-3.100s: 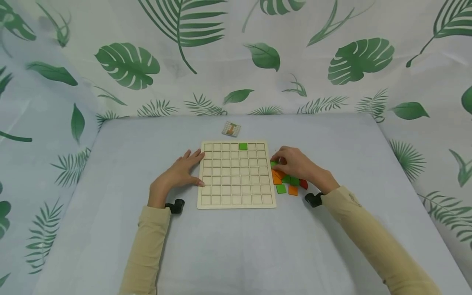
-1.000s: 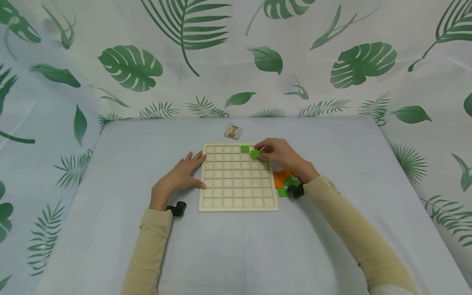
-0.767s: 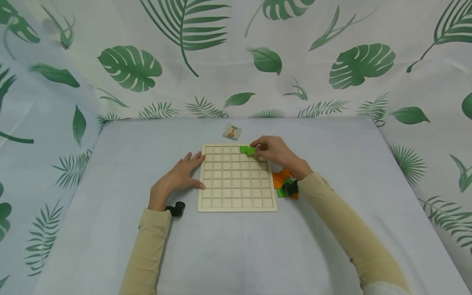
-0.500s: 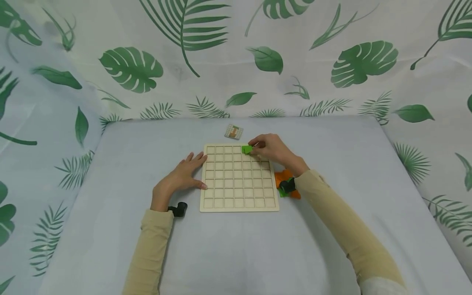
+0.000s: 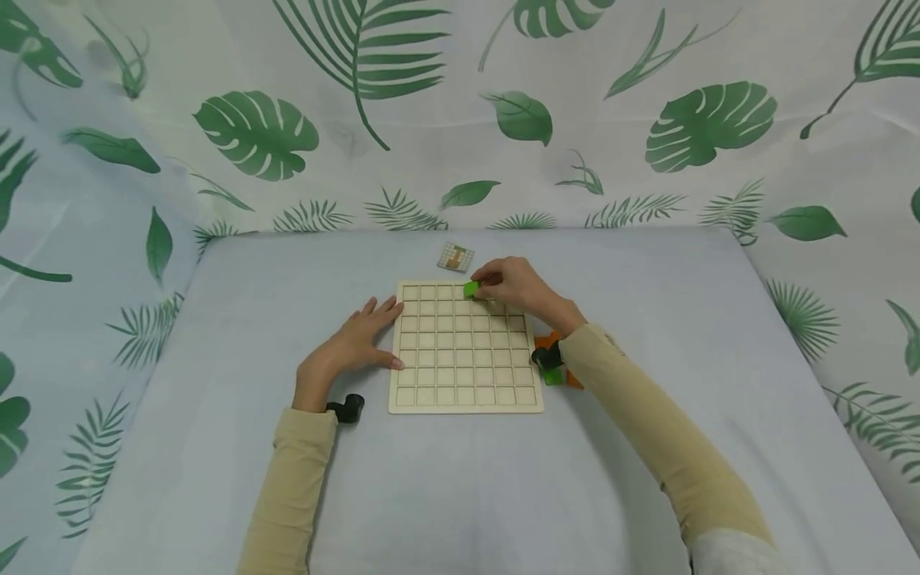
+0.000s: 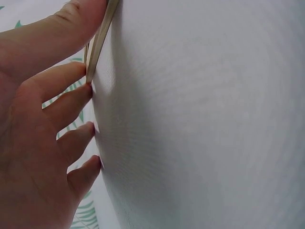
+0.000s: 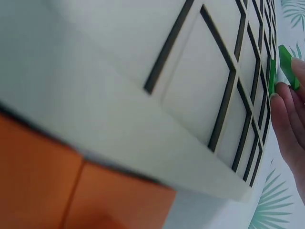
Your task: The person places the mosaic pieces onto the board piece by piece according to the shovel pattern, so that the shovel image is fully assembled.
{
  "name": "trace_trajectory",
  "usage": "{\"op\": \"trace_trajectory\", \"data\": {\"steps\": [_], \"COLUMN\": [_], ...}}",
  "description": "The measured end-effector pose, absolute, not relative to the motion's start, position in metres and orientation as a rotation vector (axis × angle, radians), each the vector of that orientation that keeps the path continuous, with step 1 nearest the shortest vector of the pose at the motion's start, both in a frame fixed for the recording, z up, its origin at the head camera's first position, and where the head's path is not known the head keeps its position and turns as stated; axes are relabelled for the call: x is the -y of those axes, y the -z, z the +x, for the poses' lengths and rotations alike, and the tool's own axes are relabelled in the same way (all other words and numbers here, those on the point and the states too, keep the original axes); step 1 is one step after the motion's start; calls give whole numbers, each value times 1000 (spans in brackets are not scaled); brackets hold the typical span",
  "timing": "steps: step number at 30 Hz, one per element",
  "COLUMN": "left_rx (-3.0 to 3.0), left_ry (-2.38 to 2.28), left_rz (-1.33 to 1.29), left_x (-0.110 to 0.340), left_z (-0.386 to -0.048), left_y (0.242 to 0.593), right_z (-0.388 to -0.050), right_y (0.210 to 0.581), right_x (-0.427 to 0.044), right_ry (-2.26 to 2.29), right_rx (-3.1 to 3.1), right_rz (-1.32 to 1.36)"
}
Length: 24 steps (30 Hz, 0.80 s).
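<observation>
Pinching a green tile (image 7: 286,62), the fingers (image 7: 286,112) of the right hand (image 5: 519,286) are at the upper centre of the head view, over the far row of the board (image 5: 446,342); a second green tile (image 7: 272,76) shows right beside it. At centre left, the left hand (image 5: 350,339), fingers straight, touches the board. Held tilted, the pinched tile could catch its neighbour.

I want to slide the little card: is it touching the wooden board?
Apart: the head view shows bare table between the little card and the wooden board.

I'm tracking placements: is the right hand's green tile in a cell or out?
Out: the right hand pinches the green tile tilted above the board.
</observation>
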<state>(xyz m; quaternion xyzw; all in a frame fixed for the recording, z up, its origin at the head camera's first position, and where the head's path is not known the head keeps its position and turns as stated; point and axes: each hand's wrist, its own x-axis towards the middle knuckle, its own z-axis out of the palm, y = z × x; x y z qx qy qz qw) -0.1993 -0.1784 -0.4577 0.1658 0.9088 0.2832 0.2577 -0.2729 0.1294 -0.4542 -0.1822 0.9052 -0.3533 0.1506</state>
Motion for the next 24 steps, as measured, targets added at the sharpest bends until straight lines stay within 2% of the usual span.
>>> {"op": "trace_trajectory", "data": {"steps": [24], "left_rx": [-2465], "left_ry": [-769], "left_rz": [451], "left_x": [178], "left_z": [-198], "left_y": [458], "right_z": [-279], "right_y": [465], "right_x": [-113], "right_ry": [940], "right_rx": [-2640], "right_rz": [-611]}}
